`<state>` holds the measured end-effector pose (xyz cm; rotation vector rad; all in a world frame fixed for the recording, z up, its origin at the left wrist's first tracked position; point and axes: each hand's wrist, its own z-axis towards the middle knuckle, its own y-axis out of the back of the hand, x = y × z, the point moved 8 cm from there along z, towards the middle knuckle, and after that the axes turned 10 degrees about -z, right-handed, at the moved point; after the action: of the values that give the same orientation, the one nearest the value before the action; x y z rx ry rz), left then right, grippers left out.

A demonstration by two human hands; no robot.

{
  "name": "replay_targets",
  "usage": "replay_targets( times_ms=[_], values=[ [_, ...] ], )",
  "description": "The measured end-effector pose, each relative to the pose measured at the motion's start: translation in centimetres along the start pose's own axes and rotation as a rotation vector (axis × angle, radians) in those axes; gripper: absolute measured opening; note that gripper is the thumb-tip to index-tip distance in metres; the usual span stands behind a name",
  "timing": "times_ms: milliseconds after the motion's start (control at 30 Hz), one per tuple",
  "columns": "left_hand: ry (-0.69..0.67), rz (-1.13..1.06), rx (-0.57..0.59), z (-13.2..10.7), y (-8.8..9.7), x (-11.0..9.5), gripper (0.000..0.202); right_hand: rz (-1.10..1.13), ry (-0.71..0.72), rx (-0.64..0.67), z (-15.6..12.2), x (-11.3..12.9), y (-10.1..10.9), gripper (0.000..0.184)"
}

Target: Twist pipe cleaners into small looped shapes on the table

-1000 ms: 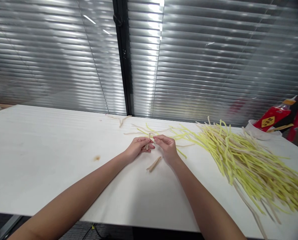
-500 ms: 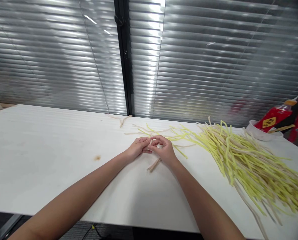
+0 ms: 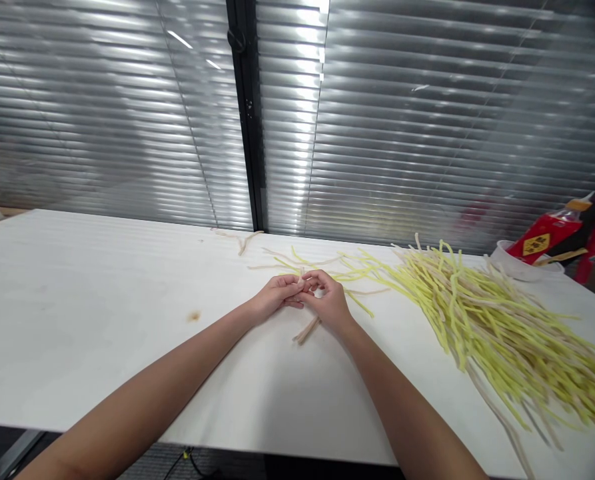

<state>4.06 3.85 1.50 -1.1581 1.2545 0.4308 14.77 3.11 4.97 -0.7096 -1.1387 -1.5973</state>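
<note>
My left hand [image 3: 274,297] and my right hand [image 3: 330,301] meet at the middle of the white table [image 3: 87,320], fingertips pinched together on a short beige pipe cleaner [image 3: 300,283]. Its free end sticks up between the fingers. A second beige piece [image 3: 307,329] lies on the table just under my right wrist. A big heap of yellow and beige pipe cleaners [image 3: 492,320] spreads to the right of my hands.
Loose strands [image 3: 287,257] lie behind my hands, and a bent beige one [image 3: 242,240] rests nearer the window blinds. A white bowl [image 3: 520,265] and a red bottle [image 3: 547,237] stand at the far right edge. A small brown stain [image 3: 193,316] marks the table.
My hands have closed together; the right hand moved left until its fingers met the left hand's on the beige pipe cleaner.
</note>
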Motion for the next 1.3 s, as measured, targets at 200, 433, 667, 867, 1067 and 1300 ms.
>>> replay_targets(
  times_ms=[200,433,667,867,1067,1300],
  values=[
    [-0.002,0.03,0.004,0.0,-0.3,0.0,0.034,-0.061,0.012,-0.015,-0.1,0.4,0.4,0.023],
    [-0.015,0.031,-0.003,0.1,-0.2,0.1,0.037,-0.143,0.086,-0.028,0.0,0.4,0.4,0.017],
    [-0.025,0.046,-0.013,0.1,0.0,0.0,0.027,-0.146,0.184,-0.043,0.2,1.3,0.8,0.014],
    [-0.063,0.114,0.04,0.0,-0.6,-0.4,0.028,-0.119,0.09,-0.077,0.3,0.6,1.0,0.009],
    [-0.099,0.189,0.116,0.0,-1.3,-0.4,0.028,-0.13,0.013,-0.069,0.4,-0.4,0.8,0.022],
    [-0.089,0.287,0.15,0.0,-1.3,0.2,0.032,-0.125,0.104,-0.058,0.2,0.6,0.6,0.026]
  ],
)
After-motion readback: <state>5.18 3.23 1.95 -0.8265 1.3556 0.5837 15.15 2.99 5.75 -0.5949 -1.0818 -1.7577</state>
